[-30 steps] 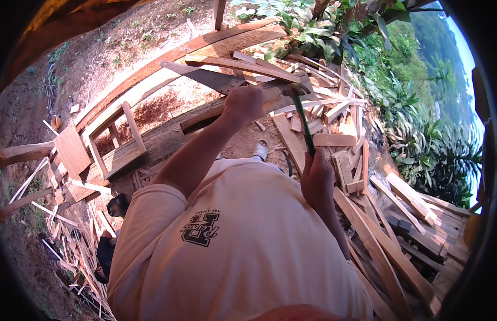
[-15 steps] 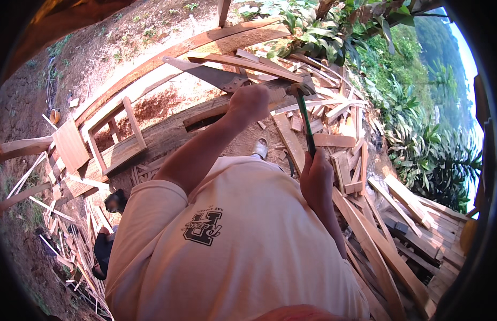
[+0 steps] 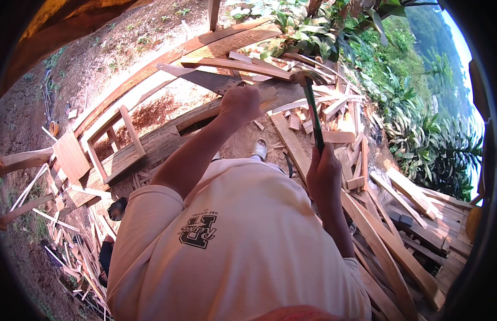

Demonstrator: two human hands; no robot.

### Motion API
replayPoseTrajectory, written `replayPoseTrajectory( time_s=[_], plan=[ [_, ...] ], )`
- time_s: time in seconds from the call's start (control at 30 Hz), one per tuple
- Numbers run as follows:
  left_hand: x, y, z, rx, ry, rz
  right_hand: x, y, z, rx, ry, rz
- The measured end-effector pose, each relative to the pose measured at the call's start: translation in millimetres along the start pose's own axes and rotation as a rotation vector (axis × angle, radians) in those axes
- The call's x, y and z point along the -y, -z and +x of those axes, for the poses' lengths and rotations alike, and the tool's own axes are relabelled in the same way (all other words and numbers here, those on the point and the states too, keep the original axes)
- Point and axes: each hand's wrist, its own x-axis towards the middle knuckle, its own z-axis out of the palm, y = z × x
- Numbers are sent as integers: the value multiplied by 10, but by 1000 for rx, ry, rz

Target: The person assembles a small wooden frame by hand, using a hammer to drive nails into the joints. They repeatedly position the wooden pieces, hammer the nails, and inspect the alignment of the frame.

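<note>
My left hand [image 3: 242,102] is closed in a fist over the wooden workbench beam, right by the handle of a handsaw [image 3: 197,79]. Whatever lies inside the fist is hidden, and I cannot tell whether it touches the saw. The saw's blade points left across the beam. To the right, my right hand [image 3: 324,168] grips the lower end of a hammer [image 3: 311,109] with a green and black handle. The hammer is held upright, its head raised near the end of a long wooden strip [image 3: 237,67].
A small wooden frame [image 3: 113,143] and a flat board [image 3: 71,156] rest on the beam at the left. Offcuts [image 3: 334,101] pile up beyond the hammer, and long planks [image 3: 387,246] lie at the right. Another person's dark sleeve [image 3: 105,257] shows at lower left.
The hammer and my right hand have shifted right, with the hammer head slightly higher. My left fist stays by the saw handle, and the whole view has tilted slightly.
</note>
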Motion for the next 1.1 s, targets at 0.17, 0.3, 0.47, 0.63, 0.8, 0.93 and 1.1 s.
replayPoseTrajectory(
  time_s=[0.17,0.3,0.47,0.63,0.8,0.93,1.1],
  plan=[
    [-1,6,-56,10,40,-3,261,399,-132,-267,-41,313],
    [-61,-24,-56,-6,26,-13,-20,-175,-89,-190,52,82],
    [22,-68,-34,-68,2,2,-92,-100,14,-38,-2,39],
    [14,-128,-23,-84,1,-3,177,306,-161,-329,-13,245],
    [-14,-90,-24,-63,-2,-10,-74,-345,-67,129,-33,-49],
    [37,-116,-45,-75,-10,-35,72,-100,-78,-57,-2,94],
    [14,-79,-57,-116,-17,-10,251,219,-166,-382,16,414]
  ],
)
